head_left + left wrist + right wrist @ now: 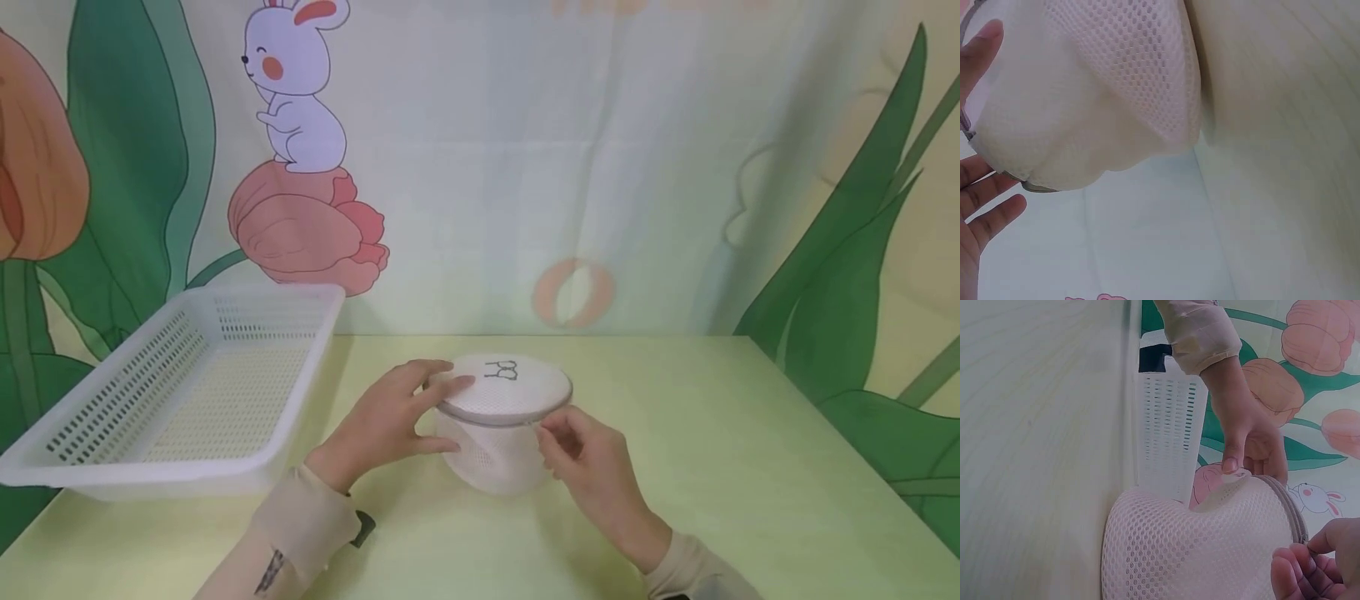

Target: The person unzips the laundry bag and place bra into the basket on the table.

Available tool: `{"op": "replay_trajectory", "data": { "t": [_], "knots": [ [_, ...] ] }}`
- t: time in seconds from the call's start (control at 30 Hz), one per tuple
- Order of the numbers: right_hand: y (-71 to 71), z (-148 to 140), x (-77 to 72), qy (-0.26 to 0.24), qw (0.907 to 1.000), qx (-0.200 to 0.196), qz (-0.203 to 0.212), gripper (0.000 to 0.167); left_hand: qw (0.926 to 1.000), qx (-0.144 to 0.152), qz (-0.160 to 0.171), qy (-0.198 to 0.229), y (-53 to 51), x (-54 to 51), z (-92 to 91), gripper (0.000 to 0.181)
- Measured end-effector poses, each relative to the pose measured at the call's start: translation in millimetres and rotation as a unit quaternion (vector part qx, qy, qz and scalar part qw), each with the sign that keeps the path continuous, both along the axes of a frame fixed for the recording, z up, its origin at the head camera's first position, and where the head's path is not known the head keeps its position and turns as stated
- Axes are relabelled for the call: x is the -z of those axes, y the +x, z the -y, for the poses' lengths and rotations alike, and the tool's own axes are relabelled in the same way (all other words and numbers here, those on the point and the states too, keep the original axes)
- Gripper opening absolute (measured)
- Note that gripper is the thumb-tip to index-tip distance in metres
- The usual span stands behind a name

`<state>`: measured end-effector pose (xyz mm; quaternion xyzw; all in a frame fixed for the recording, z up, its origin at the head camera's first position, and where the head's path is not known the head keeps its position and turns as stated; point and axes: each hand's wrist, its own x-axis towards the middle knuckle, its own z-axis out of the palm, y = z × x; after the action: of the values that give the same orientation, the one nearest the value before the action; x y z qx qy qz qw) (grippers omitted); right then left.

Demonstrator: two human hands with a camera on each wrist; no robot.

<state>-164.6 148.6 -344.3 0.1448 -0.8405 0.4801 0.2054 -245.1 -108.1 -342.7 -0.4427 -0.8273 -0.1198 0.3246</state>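
Observation:
A round white mesh laundry bag (498, 458) stands upright on the table, a small bra drawing on its flat lid (525, 392). A grey zipper (1291, 509) runs round the lid's edge. My left hand (393, 412) holds the bag's left rim, fingers on the lid and thumb on the mesh side below. In the left wrist view its fingers (1000, 215) look fairly straight and spread. With thumb and forefinger, my right hand (596, 462) pinches the zipper's pull at the lid's front right edge; the pull itself is mostly hidden.
To the left stands a white plastic basket (303, 400) with slotted walls. The pale yellow-green table (720, 467) reaches back to a printed curtain (465, 208) with a rabbit and tulips.

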Motion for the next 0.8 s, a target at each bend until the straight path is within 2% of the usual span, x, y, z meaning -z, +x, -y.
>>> {"op": "replay_trajectory", "data": {
  "t": [0.23, 0.5, 0.8],
  "knots": [
    [-0.9, 0.1, 0.8, 0.001, 1.0000, 0.002, -0.007, 0.006, 0.9997, 0.014, -0.019, -0.002, 8.9, -8.4, -6.5, 0.076],
    [-0.2, -0.8, 1.0, 0.005, 1.0000, 0.001, -0.003, 0.007, 0.9969, 0.039, -0.066, 0.019, 15.6, -12.7, -14.5, 0.067],
    [-0.8, -0.2, 0.9, 0.005, 1.0000, -0.002, -0.006, 0.006, 0.9931, 0.061, -0.092, 0.041, 19.4, -7.3, -28.2, 0.055]
  ]
}}
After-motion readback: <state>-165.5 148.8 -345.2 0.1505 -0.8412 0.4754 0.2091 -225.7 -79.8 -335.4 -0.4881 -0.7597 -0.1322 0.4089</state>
